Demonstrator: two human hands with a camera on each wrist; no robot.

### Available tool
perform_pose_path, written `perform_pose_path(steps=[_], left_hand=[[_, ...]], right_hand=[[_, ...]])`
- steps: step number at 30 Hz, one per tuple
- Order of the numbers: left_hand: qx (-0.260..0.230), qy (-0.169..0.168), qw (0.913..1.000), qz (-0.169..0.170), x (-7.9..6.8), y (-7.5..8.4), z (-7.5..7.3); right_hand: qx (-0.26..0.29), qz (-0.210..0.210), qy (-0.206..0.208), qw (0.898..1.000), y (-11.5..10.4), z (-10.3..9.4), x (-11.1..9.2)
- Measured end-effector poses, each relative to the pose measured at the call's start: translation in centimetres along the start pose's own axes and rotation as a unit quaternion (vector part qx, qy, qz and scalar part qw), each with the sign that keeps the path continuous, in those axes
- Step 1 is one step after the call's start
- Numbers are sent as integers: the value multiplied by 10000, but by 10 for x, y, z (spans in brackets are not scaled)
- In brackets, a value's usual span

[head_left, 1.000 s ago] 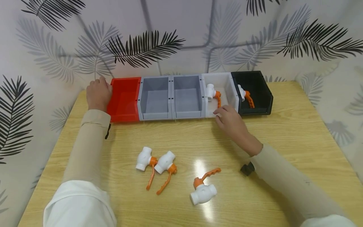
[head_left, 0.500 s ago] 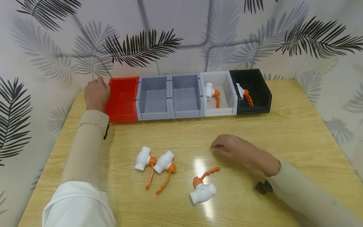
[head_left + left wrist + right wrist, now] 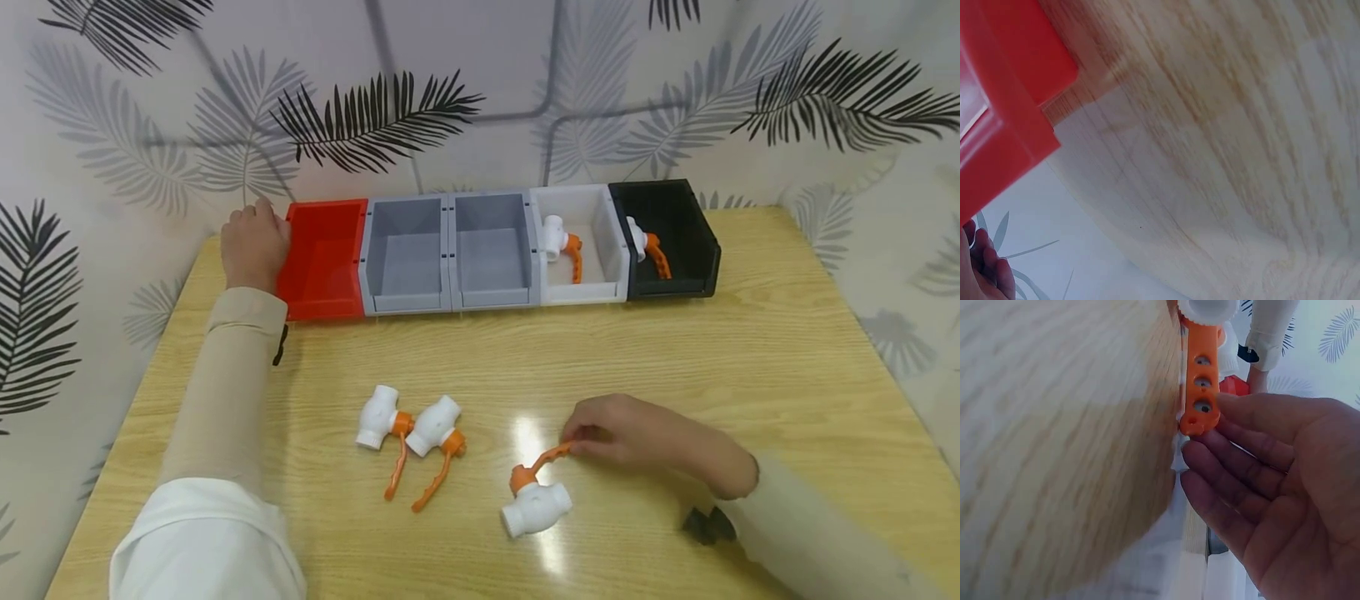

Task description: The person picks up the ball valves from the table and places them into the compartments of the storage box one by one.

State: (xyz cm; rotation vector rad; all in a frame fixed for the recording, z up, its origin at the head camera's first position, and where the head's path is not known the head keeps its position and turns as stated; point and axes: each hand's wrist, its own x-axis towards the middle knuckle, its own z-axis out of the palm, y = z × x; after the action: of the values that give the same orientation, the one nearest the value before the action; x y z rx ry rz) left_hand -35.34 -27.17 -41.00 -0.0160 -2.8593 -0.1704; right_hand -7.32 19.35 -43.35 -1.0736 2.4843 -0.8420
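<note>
my right hand [image 3: 645, 440] is reaching in from the lower right of the head view and is touching the tip of the orange handle [image 3: 546, 462] of the nearest valve [image 3: 536, 507], which is lying on the wooden table [image 3: 750, 367] just below the frame centre. in the right wrist view the thumb and fingertips [image 3: 1210, 456] are meeting the end of that handle [image 3: 1200, 381], with the fingers only slightly bent; i cannot tell whether they are pinching it yet or merely contacting it.

my left hand [image 3: 255, 246] is resting against the outer left side of the red bin [image 3: 322, 262] in the upper left of the head view, fingers curled over its edge. the left wrist view is showing only the bin corner [image 3: 1004, 112], so whether the hand is actually gripping cannot be told.

two more valves [image 3: 408, 437] are lying side by side, touching, left of centre on the table. the red bin is heading a row with two grey bins [image 3: 450, 250], a white bin [image 3: 607, 250] and a black bin [image 3: 690, 242]; the white and black ones are each holding one valve.
</note>
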Motion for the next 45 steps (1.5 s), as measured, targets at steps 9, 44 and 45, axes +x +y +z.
perform_pose_path(steps=[9, 44, 45], left_hand=[[-128, 189, 9997, 65, -1, 0, -1], [-119, 202, 9997, 75, -3, 2, -4], [-133, 204, 9997, 73, -3, 2, -4]], right_hand=[[-137, -317, 149, 9993, -5, 5, 6], [-1004, -715, 97, 9923, -23, 13, 16], [-1041, -681, 87, 9922, -24, 12, 15]])
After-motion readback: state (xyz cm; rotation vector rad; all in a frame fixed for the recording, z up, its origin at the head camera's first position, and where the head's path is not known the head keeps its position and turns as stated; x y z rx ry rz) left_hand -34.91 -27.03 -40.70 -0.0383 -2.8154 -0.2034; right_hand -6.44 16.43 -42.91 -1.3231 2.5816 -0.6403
